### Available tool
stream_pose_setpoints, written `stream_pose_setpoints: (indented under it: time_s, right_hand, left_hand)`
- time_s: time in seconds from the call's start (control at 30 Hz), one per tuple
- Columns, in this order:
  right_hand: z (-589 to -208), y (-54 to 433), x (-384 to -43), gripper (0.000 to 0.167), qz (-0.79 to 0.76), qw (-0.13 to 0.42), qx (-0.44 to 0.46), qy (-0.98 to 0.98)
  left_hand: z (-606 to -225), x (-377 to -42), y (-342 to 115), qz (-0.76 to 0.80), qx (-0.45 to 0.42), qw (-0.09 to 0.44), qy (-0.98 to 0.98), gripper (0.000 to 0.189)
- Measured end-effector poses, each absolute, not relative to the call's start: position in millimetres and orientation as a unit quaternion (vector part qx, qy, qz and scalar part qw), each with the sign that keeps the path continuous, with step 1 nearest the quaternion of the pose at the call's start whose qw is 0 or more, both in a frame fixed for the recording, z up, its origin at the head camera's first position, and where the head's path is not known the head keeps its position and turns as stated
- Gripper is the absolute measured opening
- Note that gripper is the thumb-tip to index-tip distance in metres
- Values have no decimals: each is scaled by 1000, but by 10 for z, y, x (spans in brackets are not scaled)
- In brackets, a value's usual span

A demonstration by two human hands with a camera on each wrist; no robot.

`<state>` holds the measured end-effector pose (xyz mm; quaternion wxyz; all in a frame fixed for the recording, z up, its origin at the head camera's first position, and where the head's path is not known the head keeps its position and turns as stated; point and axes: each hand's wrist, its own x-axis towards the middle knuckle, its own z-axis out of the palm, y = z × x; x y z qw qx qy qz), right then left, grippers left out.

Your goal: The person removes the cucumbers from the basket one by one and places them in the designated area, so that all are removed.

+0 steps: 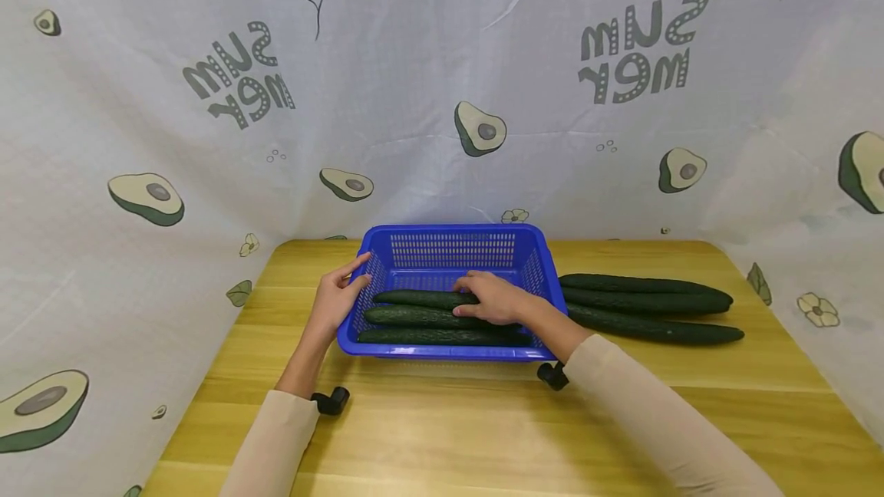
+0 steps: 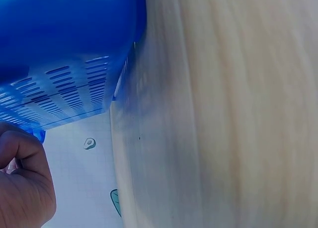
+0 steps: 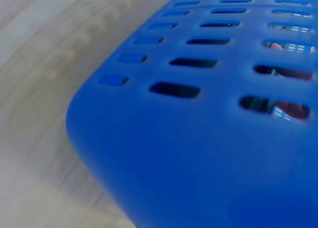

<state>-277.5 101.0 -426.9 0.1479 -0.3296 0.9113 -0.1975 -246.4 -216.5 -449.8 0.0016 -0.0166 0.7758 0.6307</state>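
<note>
In the head view, a blue plastic basket (image 1: pixel 452 354) with slotted walls stands on the wooden table. Three long dark green cucumbers lie side by side in its near half. My right hand (image 1: pixel 493 297) reaches over the basket's right wall and grips the rearmost cucumber (image 1: pixel 421 298), thumb on the near side and fingers on the far side. Just in front lie the middle cucumber (image 1: pixel 407 317) and the nearest cucumber (image 1: pixel 428 337). My left hand (image 1: pixel 337 299) holds the basket's left side at the rim. The right wrist view shows mostly the basket wall (image 3: pixel 149 148).
On the table (image 1: pixel 442 428), right of the basket, lie three more cucumbers (image 1: pixel 656 326), their left ends partly hidden behind the basket. A white cloth (image 1: pixel 414 60) printed with avocados hangs behind the table and along its sides.
</note>
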Motion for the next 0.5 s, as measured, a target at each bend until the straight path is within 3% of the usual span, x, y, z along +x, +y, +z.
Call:
stream_pose_setpoints:
  time_s: [0.5]
  right_hand:
    - [-4190,1078,-2745,37,-234,91,-341,906]
  left_hand:
    - [-4491,-2467,-2163,631,-19,-1,776,46]
